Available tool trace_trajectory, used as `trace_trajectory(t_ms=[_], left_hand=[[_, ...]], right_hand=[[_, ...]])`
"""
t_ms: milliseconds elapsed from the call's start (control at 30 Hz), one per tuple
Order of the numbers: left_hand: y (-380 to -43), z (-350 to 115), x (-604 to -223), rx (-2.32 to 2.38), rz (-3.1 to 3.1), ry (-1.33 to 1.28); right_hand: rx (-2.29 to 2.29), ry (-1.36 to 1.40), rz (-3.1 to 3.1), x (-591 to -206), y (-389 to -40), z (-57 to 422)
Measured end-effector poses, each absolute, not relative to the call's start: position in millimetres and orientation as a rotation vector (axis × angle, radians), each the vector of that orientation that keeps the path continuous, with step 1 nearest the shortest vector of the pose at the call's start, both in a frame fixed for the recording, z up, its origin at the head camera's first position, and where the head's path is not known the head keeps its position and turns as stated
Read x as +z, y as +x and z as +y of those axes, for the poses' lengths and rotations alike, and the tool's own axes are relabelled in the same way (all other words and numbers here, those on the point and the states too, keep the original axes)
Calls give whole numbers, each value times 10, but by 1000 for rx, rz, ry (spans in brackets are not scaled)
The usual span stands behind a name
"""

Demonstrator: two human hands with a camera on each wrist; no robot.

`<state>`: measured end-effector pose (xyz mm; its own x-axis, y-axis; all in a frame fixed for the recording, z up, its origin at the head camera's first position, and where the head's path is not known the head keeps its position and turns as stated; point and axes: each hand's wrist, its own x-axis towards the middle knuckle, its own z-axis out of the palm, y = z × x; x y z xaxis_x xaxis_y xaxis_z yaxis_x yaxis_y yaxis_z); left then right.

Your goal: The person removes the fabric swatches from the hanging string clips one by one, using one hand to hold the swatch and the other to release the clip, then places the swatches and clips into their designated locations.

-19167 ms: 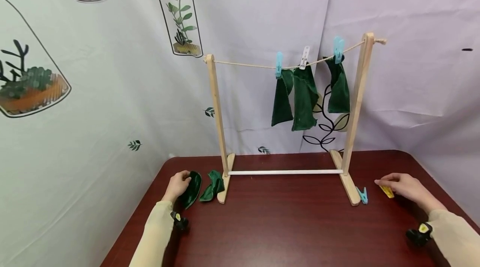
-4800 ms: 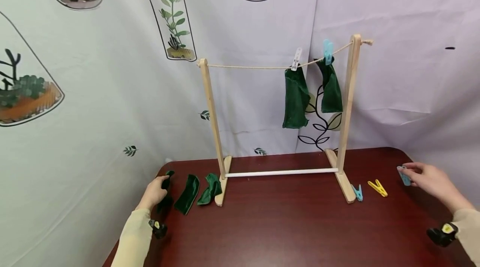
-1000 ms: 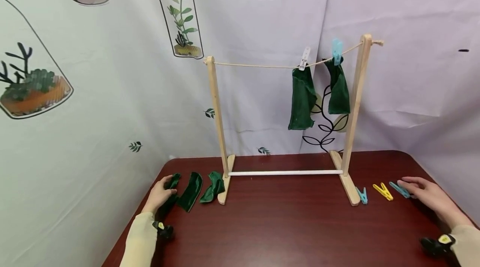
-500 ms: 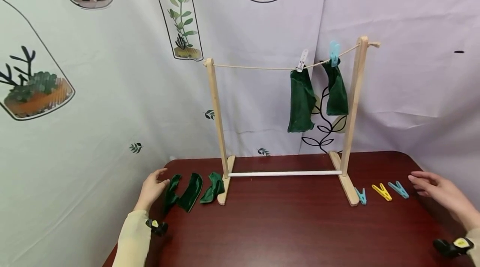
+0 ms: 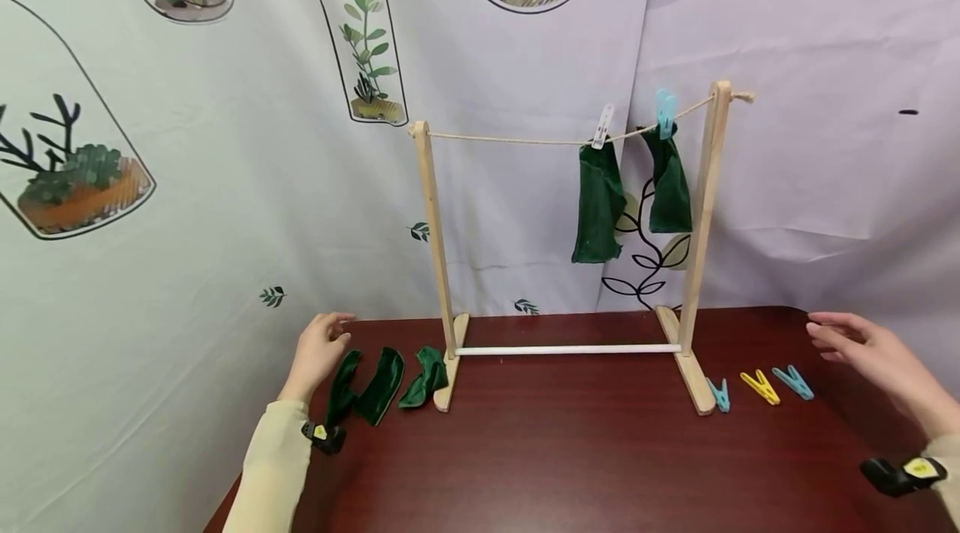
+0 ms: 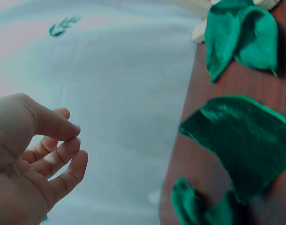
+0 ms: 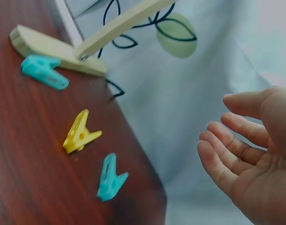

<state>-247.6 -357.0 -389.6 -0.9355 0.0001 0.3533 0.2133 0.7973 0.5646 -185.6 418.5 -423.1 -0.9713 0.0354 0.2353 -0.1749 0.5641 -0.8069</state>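
My left hand (image 5: 315, 354), its fingers loosely bent and holding nothing, hovers just beyond three dark green cloth pieces on the table: a narrow strip (image 5: 342, 390), a wider piece (image 5: 381, 386) and a crumpled piece (image 5: 426, 379). Over the table's right side my right hand (image 5: 877, 354) is raised with relaxed, parted fingers and nothing in them. Below and left of it lie a blue clothespin (image 5: 793, 382), a yellow clothespin (image 5: 761, 387) and another blue clothespin (image 5: 720, 395). Two green cloths hang on the line, one (image 5: 598, 204) under a white clothespin (image 5: 603, 127), one (image 5: 671, 183) under a light blue clothespin (image 5: 666, 112).
A wooden drying rack with a left post (image 5: 435, 241), a right post (image 5: 705, 225) and a white lower bar (image 5: 566, 350) stands at the back of the dark red table (image 5: 570, 450). Its rope (image 5: 502, 139) spans the top. A printed curtain (image 5: 300, 183) hangs behind.
Since the oldest frame, one hanging cloth and its blue clothespin have come off the line. The left hand has let go of a cloth, the right of a blue clothespin; both hands have risen away.
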Motion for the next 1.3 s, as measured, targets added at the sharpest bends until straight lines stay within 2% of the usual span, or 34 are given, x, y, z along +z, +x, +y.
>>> trace_trajectory(t_ms=[733, 1300], left_hand=[[-2509, -2903, -3426, -925, -2588, -482], [-2618, -2381, -3163, -960, -2506, -655]], right_hand=[[1203, 188, -2591, -3450, -1872, 3682], [1154, 302, -2608, -3101, -1966, 3464]])
